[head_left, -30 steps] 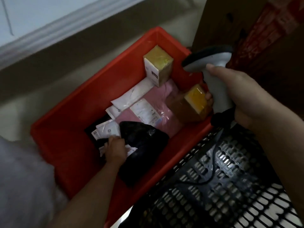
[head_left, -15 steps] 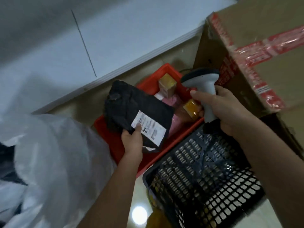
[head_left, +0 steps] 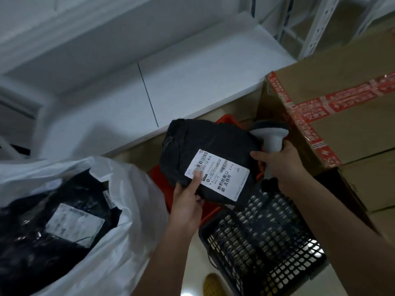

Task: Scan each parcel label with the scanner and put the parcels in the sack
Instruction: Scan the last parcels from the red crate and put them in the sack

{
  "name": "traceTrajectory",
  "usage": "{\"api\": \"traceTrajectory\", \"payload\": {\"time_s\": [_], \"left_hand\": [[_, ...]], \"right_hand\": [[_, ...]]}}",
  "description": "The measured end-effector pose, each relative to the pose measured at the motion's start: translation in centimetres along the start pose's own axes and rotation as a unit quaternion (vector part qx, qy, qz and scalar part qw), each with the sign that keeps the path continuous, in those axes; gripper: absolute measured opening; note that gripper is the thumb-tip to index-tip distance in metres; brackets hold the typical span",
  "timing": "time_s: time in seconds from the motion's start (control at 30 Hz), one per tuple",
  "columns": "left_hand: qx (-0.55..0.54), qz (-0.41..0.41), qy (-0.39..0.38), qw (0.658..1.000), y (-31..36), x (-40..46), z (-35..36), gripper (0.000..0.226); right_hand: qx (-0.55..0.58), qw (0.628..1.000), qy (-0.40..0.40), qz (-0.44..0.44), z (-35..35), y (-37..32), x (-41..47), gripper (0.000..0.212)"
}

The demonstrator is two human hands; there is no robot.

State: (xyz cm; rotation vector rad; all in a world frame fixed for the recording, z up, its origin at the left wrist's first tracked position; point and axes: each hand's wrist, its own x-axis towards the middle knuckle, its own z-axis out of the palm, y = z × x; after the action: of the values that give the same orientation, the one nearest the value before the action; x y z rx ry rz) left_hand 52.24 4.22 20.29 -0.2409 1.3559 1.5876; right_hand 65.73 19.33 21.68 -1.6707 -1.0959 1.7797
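moved since earlier: the black parcel has come up out of the red crate and now sits higher, label facing the camera; the view has tilted up with it.
left hand: the left hand grips the parcel's lower left edge, thumb lying on the corner of the white label.
right hand: the right hand is wrapped round the handle of the scanner, index finger reaching toward the parcel's right edge.
scanner: head sits just behind the parcel's right side; i cannot tell whether it is aimed at the label, and no beam shows.
done so far: the white sack at the left stands open and already holds at least one black labelled parcel.
in hand: this parcel looks presented for scanning, not yet bagged.
left to do: scan this label, drop the parcel in the sack; the crate is mostly hidden, so its remaining contents cannot be told.
nearby: black mesh basket below, taped cardboard box at the right.
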Motion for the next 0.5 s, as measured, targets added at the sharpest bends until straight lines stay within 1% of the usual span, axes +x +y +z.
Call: {"api": "traceTrajectory", "payload": {"time_s": [0.03,0.1,0.17,0.23,0.3,0.4,0.5], "left_hand": [[0.003,-0.007,-0.020,1.000,0.0,-0.3,-0.3,0.045],[-0.026,-0.054,-0.053,0.997,-0.4,-0.9,-0.7,0.056],[-0.101,-0.100,-0.039,0.989,-1.2,-1.5,-0.6,0.064],[-0.139,-0.106,0.003,0.985,-1.5,-1.6,-0.3,0.058],[-0.115,-0.084,0.032,0.989,-1.8,-1.3,-0.3,0.048],[-0.046,-0.019,0.082,0.995,-1.0,-1.0,-0.3,0.042],[0.020,0.049,0.081,0.995,0.5,-0.6,-0.5,0.042]], "right_hand": [[0.012,1.000,0.007,0.002,0.3,0.2,-0.4,0.045],[0.043,0.999,0.025,0.003,0.7,0.5,-1.1,0.041],[0.059,0.998,0.031,0.007,0.9,1.0,-1.7,0.041],[0.054,0.998,0.026,0.012,0.9,1.5,-2.0,0.045],[0.028,0.999,0.023,0.018,0.7,1.9,-2.0,0.045],[-0.029,0.999,0.014,0.027,0.3,1.8,-2.2,0.041],[-0.056,0.997,-0.013,0.053,-0.3,0.6,-2.3,0.035]]}}
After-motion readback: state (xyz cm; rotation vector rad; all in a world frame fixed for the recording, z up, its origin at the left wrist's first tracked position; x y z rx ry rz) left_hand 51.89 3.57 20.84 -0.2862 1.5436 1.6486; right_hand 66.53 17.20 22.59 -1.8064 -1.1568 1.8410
